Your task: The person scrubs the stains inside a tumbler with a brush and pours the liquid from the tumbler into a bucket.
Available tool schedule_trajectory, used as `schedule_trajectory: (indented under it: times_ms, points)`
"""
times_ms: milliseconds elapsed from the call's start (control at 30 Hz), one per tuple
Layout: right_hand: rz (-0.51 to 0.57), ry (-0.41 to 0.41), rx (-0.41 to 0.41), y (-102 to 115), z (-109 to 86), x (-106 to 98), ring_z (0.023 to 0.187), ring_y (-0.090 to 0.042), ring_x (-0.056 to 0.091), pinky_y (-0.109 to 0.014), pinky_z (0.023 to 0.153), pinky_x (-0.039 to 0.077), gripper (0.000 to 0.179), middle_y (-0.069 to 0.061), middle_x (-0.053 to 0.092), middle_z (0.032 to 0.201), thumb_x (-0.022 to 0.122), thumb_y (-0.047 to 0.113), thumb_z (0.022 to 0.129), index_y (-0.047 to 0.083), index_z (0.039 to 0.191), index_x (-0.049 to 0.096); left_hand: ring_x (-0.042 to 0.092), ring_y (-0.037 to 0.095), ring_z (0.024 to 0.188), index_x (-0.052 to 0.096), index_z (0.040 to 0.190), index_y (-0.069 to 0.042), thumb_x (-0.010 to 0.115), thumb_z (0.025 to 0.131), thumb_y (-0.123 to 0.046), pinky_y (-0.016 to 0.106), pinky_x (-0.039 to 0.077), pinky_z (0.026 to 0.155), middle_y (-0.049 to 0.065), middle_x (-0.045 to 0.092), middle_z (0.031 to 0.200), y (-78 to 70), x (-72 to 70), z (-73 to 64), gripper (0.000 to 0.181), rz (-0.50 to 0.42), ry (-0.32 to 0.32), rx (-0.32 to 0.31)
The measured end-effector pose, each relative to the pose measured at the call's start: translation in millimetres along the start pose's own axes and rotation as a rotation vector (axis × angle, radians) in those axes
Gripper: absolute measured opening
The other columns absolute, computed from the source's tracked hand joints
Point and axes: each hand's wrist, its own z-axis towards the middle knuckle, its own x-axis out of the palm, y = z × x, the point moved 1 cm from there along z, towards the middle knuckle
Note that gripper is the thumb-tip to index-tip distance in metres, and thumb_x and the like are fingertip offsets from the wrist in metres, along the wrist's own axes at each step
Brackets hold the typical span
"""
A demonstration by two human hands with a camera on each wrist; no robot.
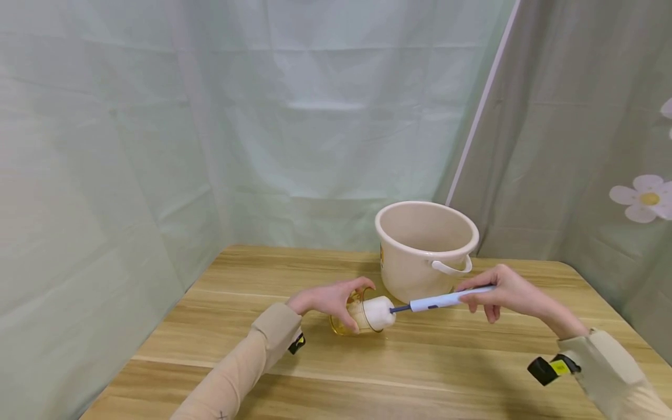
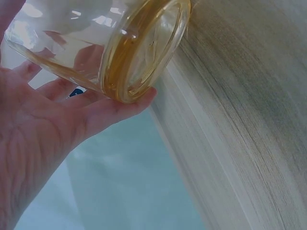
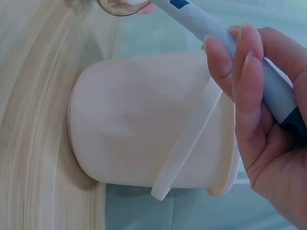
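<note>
My left hand (image 1: 332, 298) grips an amber-tinted clear glass (image 1: 361, 322) that is tipped on its side over the table, its mouth to the right. In the left wrist view, fingers lie along the side of the glass (image 2: 120, 57), one fingertip at its thick base. My right hand (image 1: 508, 293) holds a sponge cup brush by its light blue handle (image 1: 441, 301). The brush's white sponge head (image 1: 380, 312) is partly inside the mouth of the glass. In the right wrist view, the fingers and thumb close round the handle (image 3: 206, 24).
A cream bucket (image 1: 415, 275) with a white carrying handle (image 1: 452, 268) stands upright just behind the brush. Under everything is a wood-grain table (image 1: 252, 361). Pale curtains (image 1: 325, 128) hang along the back and sides.
</note>
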Motion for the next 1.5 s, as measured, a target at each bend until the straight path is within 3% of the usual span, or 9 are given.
schedule_trajectory:
  times_ms: [300, 600, 833, 1500]
  points:
    - [-0.01, -0.031, -0.025, -0.3, 2.4, 4.0, 0.041, -0.019, 0.054, -0.034, 0.036, 0.043, 0.017, -0.006, 0.062, 0.067, 0.06, 0.003, 0.086, -0.003, 0.101, 0.065, 0.048, 0.015, 0.087, 0.034, 0.13, -0.01, 0.083, 0.062, -0.023, 0.028, 0.041, 0.073, 0.003, 0.043, 0.105, -1.4, -0.6, -0.4, 0.085, -0.004, -0.001, -0.005]
    - [-0.016, -0.06, 0.015, 1.1, 3.6, 5.1, 0.041, -0.02, 0.054, -0.034, 0.037, 0.043, 0.019, -0.007, 0.062, 0.067, 0.061, 0.006, 0.086, -0.002, 0.102, 0.065, 0.049, 0.014, 0.089, 0.036, 0.128, -0.012, 0.084, 0.061, -0.022, 0.028, 0.041, 0.075, 0.004, 0.044, 0.106, -1.0, -0.2, -0.5, 0.083, -0.003, -0.012, 0.008]
    - [-0.026, -0.086, 0.033, 0.5, 3.4, 5.8, 0.042, -0.02, 0.054, -0.035, 0.038, 0.044, 0.019, -0.007, 0.062, 0.067, 0.062, 0.008, 0.085, -0.001, 0.102, 0.065, 0.049, 0.013, 0.089, 0.036, 0.126, -0.02, 0.084, 0.061, -0.021, 0.027, 0.042, 0.074, 0.002, 0.045, 0.106, -1.1, 0.5, -0.1, 0.081, -0.008, -0.011, -0.008]
    - [-0.059, -0.084, 0.056, 0.2, 2.9, 4.2, 0.042, -0.02, 0.054, -0.034, 0.038, 0.044, 0.02, -0.006, 0.061, 0.067, 0.062, 0.01, 0.086, 0.0, 0.103, 0.065, 0.048, 0.014, 0.091, 0.036, 0.127, -0.02, 0.084, 0.062, -0.021, 0.028, 0.04, 0.076, 0.0, 0.045, 0.108, 0.2, -0.1, -1.7, 0.08, 0.008, -0.006, -0.013]
